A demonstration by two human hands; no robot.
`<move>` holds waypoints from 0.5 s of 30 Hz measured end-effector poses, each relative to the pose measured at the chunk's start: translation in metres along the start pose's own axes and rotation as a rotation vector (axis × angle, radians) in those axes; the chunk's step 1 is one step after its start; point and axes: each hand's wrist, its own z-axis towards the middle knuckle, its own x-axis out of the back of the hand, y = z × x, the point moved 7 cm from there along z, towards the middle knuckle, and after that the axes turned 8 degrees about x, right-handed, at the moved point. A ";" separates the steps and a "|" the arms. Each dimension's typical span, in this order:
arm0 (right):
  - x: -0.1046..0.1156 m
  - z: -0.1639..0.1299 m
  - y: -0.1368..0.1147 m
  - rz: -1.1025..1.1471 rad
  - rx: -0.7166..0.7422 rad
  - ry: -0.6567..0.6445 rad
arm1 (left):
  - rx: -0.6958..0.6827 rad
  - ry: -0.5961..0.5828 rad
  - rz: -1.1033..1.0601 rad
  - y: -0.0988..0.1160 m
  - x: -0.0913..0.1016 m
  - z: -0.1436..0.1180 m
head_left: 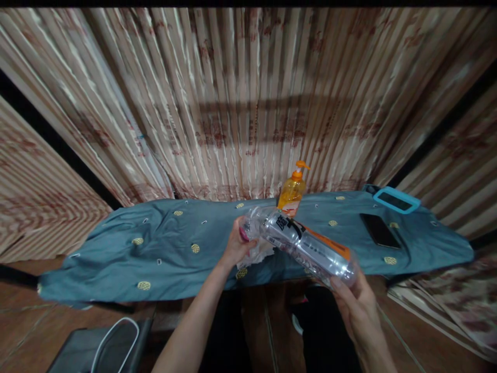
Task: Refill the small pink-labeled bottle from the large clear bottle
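A clear plastic bottle (306,246) with an orange-and-black label lies almost on its side in the air, above the near edge of the table, its neck pointing far-left and its base near-right. A crumpled whitish tissue (258,252) sits bunched just under the neck end, touching the bottle near its mouth.

Clear plastic bottle (306,246), tilted, base gripped by right hand (355,305). Left hand (237,246) at its cap end, holding crumpled tissue (258,253). Orange pump bottle (292,190) behind, on blue cloth (155,248).
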 end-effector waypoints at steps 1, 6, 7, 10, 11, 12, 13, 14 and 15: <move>0.000 0.000 0.001 0.000 0.000 -0.007 | 0.005 0.001 -0.005 0.000 0.000 0.001; -0.004 0.003 0.002 0.027 0.019 -0.040 | 0.065 0.012 0.031 0.002 0.002 0.004; -0.005 0.004 0.002 0.035 0.022 -0.040 | 0.075 0.016 0.040 0.004 0.003 0.005; -0.007 0.005 0.003 0.048 0.021 -0.024 | 0.080 0.013 0.046 0.008 0.005 0.004; -0.007 0.004 0.002 0.045 0.019 -0.013 | 0.077 0.009 0.040 0.009 0.005 0.003; -0.008 0.003 0.001 0.038 0.018 0.000 | 0.072 0.009 0.030 0.009 0.005 0.002; -0.009 0.000 -0.001 0.028 0.019 0.014 | 0.067 0.009 0.019 0.008 0.005 0.002; -0.010 -0.003 -0.004 0.014 0.022 0.030 | 0.065 0.008 0.013 0.007 0.005 0.001; -0.011 -0.006 -0.008 -0.002 0.026 0.046 | 0.065 0.003 0.011 0.006 0.004 0.000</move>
